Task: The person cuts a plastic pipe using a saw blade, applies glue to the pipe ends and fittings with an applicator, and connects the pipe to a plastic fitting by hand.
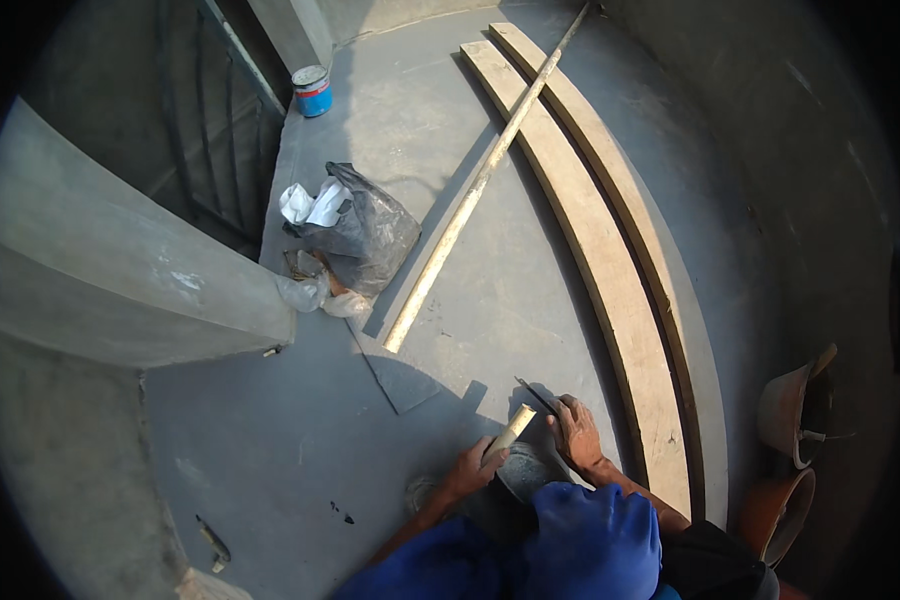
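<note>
My left hand (467, 468) grips a short pale wooden stick (511, 432) that points up and to the right. My right hand (576, 432) holds a thin dark blade or tool (534, 394) whose tip points up-left, close to the stick's far end. Both hands work low over the grey concrete floor, just above my blue-clad knees (590, 540). A dark round object (526, 468) lies under the hands; what it is cannot be told.
Two long wooden planks (610, 270) lie side by side on the right. A long thin pole (470, 195) leans across them. A black plastic bag (362, 235) with white paper, a paint can (312, 90), a concrete wall (120, 270) and clay pots (795, 440) surround the floor.
</note>
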